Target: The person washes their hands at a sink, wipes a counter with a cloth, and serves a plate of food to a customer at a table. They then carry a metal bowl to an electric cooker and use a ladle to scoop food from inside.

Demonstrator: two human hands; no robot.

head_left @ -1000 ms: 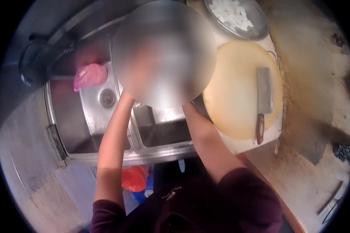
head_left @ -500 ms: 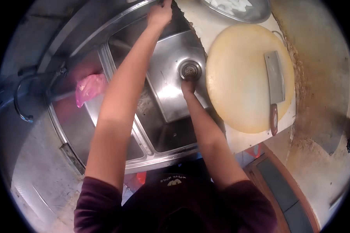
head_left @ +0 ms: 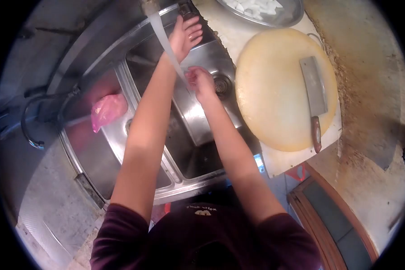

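Water (head_left: 163, 39) runs from a spout (head_left: 150, 6) at the top, down over the sink (head_left: 191, 105). My left hand (head_left: 184, 38) is open beside the stream, fingers spread, a ring on one finger, holding nothing. Its wrist lies behind the falling water. My right hand (head_left: 200, 83) is lower down, where the stream ends, near the drain (head_left: 220, 84). Its fingers are bent but apart, and nothing shows in it.
A round cutting board (head_left: 274, 90) bears a cleaver (head_left: 315, 87) at right. White pieces fill a metal bowl (head_left: 261, 10) behind it. A pink bag (head_left: 109, 110) lies in the left basin, with a second faucet (head_left: 27, 118) beyond.
Water now runs from the spout. My left hand has opened at the top of the sink. My right hand has moved up and left from the drain to the stream.
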